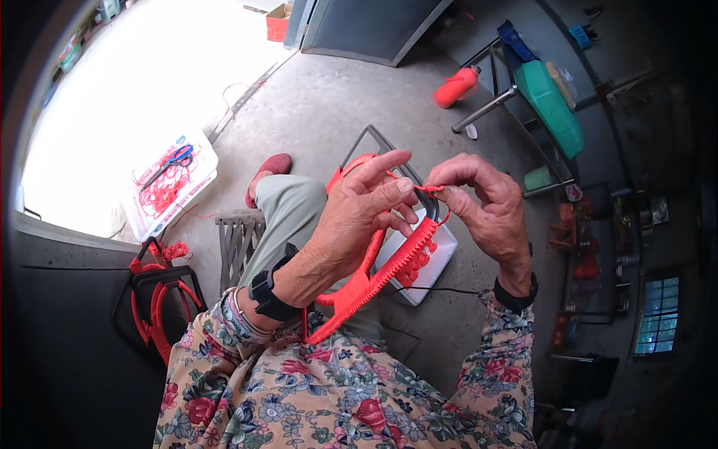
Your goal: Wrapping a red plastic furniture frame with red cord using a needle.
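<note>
A dark metal frame rests across my lap, and red cord wraps one long bar of it closely. My right hand pinches a short length of red cord between thumb and forefinger, beside a corner of the frame. That cord runs under the thumb of my left hand. The left forefinger is stretched out, while the other fingers curl loosely behind the cord. A loop hangs from the right fingertips to the wrapped bar. My left hand partly hides a second red-wrapped part of the frame.
A white foam box with red pieces stands below the frame. At left, a white tray holds tangled red cord and blue-handled scissors. More red-wrapped frames lean near a slatted stool. A red flask stands by a metal rack.
</note>
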Demonstrator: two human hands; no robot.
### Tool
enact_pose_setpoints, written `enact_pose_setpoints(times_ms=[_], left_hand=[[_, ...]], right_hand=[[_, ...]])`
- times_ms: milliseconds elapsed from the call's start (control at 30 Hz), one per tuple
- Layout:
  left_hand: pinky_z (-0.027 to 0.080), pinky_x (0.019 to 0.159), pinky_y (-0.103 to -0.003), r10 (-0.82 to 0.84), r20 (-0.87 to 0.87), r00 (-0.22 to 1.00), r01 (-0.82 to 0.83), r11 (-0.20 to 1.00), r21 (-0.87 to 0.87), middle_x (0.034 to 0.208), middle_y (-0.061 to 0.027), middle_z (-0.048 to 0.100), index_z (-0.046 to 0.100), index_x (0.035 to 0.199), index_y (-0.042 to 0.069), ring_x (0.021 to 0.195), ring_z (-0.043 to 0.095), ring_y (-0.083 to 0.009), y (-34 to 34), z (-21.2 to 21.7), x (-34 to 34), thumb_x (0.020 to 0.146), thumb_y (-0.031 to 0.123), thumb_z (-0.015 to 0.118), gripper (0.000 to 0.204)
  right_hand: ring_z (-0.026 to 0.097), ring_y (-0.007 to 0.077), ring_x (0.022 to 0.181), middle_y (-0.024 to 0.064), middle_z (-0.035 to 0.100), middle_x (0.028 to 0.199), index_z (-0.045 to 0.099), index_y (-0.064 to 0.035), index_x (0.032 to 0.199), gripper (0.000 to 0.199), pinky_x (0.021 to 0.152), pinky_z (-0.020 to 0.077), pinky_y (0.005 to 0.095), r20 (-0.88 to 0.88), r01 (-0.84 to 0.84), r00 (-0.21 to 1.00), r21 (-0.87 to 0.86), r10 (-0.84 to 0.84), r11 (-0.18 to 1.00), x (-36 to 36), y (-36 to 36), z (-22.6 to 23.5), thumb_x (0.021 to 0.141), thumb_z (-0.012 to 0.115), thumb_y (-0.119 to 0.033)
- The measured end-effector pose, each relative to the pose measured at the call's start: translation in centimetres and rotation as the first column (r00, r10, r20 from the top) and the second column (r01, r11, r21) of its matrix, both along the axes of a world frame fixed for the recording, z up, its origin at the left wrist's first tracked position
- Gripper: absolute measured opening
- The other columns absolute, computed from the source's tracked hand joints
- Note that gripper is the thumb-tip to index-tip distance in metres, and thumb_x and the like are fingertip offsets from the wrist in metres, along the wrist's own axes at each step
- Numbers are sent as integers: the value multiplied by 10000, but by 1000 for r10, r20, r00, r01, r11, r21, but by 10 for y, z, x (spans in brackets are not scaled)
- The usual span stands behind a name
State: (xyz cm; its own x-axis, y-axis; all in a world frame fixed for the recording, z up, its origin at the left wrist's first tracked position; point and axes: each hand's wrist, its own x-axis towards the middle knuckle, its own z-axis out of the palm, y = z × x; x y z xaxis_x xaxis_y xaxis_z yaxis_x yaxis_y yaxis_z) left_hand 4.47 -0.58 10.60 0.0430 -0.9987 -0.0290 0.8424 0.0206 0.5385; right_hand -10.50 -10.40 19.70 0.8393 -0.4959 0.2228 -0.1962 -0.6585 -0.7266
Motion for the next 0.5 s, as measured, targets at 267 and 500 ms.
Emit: enact_pose_setpoints(times_ms=[267,500], left_hand=[[531,620,-259,46,260,964,-40,999,-26,811,-87,653,645,980,-34,694,637,-148,-2,-11,-2,888,108,628,170],[527,574,-254,-13,272,962,-5,998,65,782,-74,654,630,941,-14,639,629,-138,-3,-9,-16,907,132,613,151]], right_hand=[[568,100,790,37,618,890,620,-26,916,95,726,460,253,88,43,995,77,-50,996,-12,-4,-13,822,622,-14],[520,127,814,41,514,880,551,-41,782,110,742,435,269,256,-100,966,283,25,954,-28,-4,-25,733,556,58]])
